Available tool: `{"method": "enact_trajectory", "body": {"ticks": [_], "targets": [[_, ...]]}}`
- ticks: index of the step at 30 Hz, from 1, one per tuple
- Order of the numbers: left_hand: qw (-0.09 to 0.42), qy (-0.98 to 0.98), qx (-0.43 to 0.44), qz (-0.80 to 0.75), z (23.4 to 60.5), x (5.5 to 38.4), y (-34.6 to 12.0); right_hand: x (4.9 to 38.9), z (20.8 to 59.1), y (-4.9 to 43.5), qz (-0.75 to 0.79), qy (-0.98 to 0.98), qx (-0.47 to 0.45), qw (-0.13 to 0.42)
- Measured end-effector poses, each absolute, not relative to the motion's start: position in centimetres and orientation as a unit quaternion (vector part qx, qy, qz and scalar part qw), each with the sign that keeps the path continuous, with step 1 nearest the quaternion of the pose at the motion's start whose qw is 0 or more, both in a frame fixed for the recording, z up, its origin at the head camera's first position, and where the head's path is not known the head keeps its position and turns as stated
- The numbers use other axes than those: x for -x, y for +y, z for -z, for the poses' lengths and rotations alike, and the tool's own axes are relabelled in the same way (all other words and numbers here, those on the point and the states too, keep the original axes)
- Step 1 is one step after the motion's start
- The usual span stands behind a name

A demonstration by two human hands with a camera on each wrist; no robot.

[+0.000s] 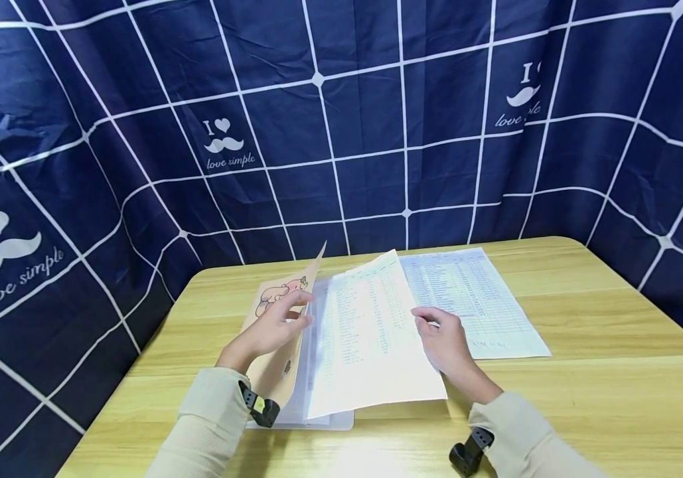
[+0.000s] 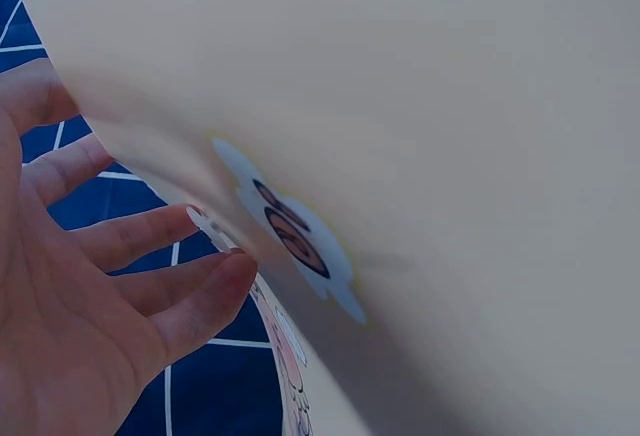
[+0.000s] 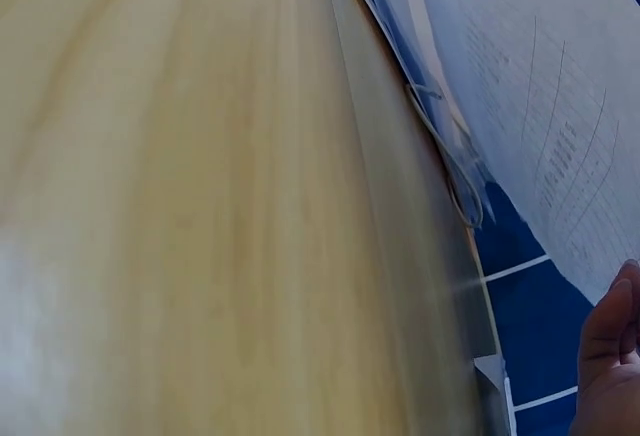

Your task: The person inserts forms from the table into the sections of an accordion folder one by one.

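A folder with a peach cartoon cover stands half opened on the table, its cover raised. My left hand holds that cover by its free edge, thumb and fingertips meeting there in the left wrist view, where the plain cover fills most of the picture. Between the thumb and fingers of my right hand is the right edge of a printed sheet, lifted and slightly bowed over the folder's clear inner pocket. The right wrist view shows the right hand at the sheet's edge.
Another printed sheet lies flat on the wooden table, behind and to the right of the lifted one. A dark blue curtain with white grid lines surrounds the table's back and sides.
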State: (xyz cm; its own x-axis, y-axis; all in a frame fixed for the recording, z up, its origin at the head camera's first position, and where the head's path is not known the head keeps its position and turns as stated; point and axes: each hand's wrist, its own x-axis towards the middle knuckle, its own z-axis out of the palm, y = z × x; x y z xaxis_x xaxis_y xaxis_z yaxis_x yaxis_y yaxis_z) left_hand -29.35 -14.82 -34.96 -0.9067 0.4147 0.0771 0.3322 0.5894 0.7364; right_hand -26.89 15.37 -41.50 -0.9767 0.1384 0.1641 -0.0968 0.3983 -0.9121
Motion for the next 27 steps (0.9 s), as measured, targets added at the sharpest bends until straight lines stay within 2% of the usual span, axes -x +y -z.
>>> {"method": "enact_trajectory", "body": {"ticks": [27], "targets": [[0.050, 0.891, -0.208, -0.400, 34.74, 29.22, -14.74, 27.16, 41.42, 15.03, -0.538, -0.834, 0.031, 0.116]]}}
